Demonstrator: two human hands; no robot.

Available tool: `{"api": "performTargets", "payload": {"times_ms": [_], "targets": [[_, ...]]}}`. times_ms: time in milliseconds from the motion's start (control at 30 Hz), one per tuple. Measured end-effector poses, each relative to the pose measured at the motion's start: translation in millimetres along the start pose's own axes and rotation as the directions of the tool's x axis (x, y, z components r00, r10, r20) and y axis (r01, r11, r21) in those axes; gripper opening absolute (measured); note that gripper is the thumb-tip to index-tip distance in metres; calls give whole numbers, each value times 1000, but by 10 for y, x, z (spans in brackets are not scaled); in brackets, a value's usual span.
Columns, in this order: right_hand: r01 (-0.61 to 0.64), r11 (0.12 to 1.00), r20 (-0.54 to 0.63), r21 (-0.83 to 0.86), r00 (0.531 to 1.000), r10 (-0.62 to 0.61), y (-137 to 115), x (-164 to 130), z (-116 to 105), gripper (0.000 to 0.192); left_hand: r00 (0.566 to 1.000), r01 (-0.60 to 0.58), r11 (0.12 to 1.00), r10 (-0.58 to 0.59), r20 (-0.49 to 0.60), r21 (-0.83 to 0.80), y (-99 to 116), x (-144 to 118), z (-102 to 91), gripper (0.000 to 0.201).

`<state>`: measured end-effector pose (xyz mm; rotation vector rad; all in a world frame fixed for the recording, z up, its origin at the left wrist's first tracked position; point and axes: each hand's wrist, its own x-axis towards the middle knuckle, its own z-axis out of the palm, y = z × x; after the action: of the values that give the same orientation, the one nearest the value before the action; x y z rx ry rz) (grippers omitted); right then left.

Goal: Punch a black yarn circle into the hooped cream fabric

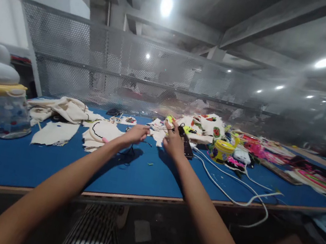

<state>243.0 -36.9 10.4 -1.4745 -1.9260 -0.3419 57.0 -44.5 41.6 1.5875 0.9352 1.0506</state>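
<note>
Both my arms reach out over a blue table (140, 177). My left hand (135, 134) is curled with its fingers pinched together; whether it grips a thread is too small to tell. My right hand (174, 141) is raised beside it, fingers bent near a small yellow-green piece (170, 119) and a dark phone-like object (186, 145). A cream fabric piece with a dark stitched outline (103, 130) lies just left of my left hand. Dark thread (127, 157) lies on the table under my hands.
Cream fabric pieces (64, 109) lie at the left. A clear jar with a yellow lid (5, 111) stands far left. A yellow cup (223, 149), patterned fabrics (209, 126), pink trims (253, 148) and a white cable (232, 193) crowd the right. A mesh screen (128, 69) backs the table.
</note>
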Motion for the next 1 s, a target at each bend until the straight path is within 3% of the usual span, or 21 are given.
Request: {"api": "performTargets", "payload": {"times_ms": [133,267,367,433,533,900,1000], "targets": [[-248,966,110,76,965,239,388,49,-37,42,989,14,894,-80,-127,-448,167,-5,-324,33],[-564,824,115,-64,816,567,600,90,-33,51,967,-44,775,-125,-221,-630,189,0,-525,35],[-584,774,177,-247,758,628,564,214,16,73,951,-99,750,-123,-285,-654,148,6,-555,33],[-565,754,222,-334,731,646,515,334,51,74,951,-95,757,-123,-284,-646,122,12,-548,31],[-594,699,269,-398,653,708,493,472,87,75,950,-62,779,-146,-277,-624,81,32,-541,28],[-582,663,206,-471,658,724,540,417,86,72,948,-40,815,-153,-280,-579,51,40,-503,28],[-565,673,183,-477,685,705,531,420,94,69,949,-46,808,-149,-279,-587,82,14,-496,25]]}}
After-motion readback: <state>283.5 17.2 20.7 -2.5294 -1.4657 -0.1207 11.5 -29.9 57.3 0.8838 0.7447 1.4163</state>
